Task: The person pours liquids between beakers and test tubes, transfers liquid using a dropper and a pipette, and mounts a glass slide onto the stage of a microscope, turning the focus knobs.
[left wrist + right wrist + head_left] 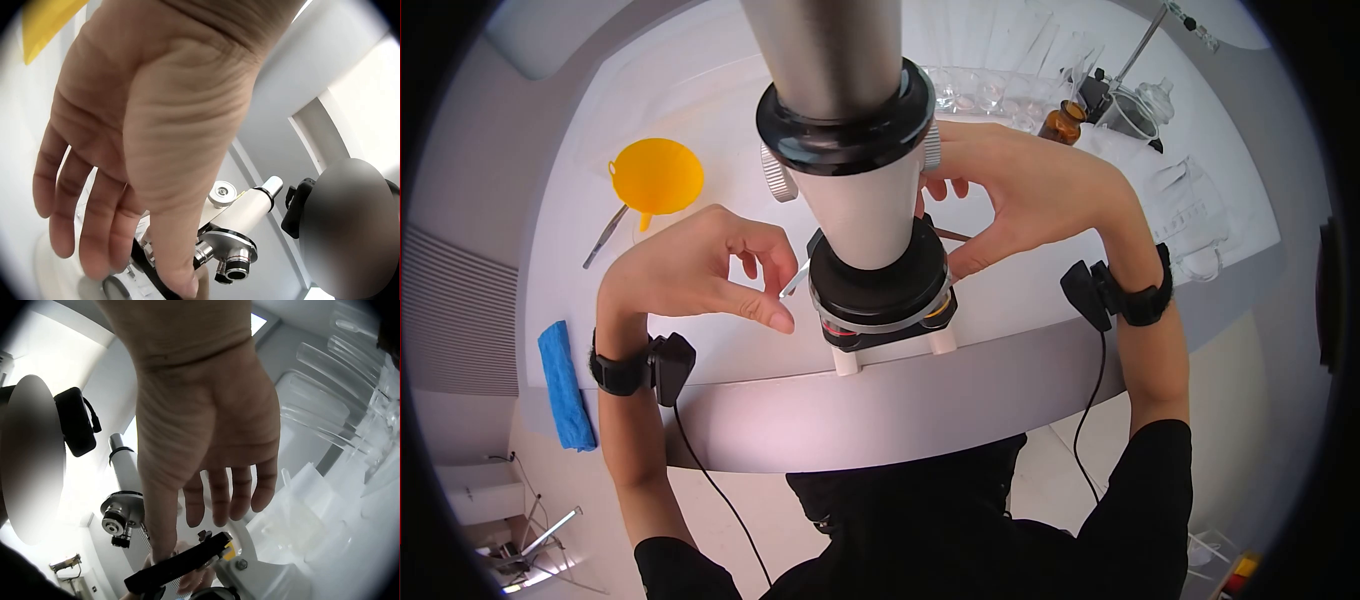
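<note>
A microscope point(855, 210) stands in the middle of the head view, its tube hiding much of the stage. At its left, my left hand point(700, 270) pinches the end of a clear, thin strip point(795, 280) between thumb and index finger; the strip's other end is hidden behind the microscope. My right hand point(1030, 195) is at the other side, thumb against the black stage point(178, 562), index fingertip hidden in the head view. In the right wrist view the fingers of that hand point(206, 425) hang nearly straight, holding nothing visible.
A yellow funnel point(657, 177) and tweezers point(605, 237) lie at the left, with a blue cloth point(565, 385) near the edge. Behind my right hand stand clear glassware, a brown bottle point(1062, 123) and a metal stand point(1140, 50). A beaker point(1185, 205) is farther right.
</note>
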### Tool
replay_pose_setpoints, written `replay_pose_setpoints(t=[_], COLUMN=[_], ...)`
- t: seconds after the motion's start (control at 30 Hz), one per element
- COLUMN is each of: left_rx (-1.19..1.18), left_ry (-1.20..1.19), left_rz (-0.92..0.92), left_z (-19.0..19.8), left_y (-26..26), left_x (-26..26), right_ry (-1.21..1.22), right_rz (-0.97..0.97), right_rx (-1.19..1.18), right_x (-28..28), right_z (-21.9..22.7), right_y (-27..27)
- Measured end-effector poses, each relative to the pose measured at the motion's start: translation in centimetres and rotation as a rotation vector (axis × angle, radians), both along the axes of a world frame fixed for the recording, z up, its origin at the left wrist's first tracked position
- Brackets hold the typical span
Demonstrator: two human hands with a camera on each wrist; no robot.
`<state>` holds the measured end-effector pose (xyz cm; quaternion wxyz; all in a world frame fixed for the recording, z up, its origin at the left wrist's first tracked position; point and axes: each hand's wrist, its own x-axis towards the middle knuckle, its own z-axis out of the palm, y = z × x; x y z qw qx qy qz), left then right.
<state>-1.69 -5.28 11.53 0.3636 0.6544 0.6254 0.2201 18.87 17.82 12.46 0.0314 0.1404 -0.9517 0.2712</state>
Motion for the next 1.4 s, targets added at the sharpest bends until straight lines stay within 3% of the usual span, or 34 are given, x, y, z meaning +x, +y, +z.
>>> replay_pose_setpoints(t=[0.4,0.67,1.4], left_rx=[0.108,0.021,0.049], left_ry=[0.085,0.116,0.11], left_rz=[0.089,0.184,0.156], left_z=[-1.5,-0.9,-1.3], left_y=[0.1,0.2,0.2], left_x=[1.3,2.0,1.6], right_ry=[-0.043,-0.048,-0.021], right_rz=[0.002,-0.027,-0.061], right_rx=[-0.032,-0.065,-0.05], right_x=[-0.5,-0.3,-0.3], right_z=[0.0,-0.1,0.2], right_y=[0.3,0.2,-0.3])
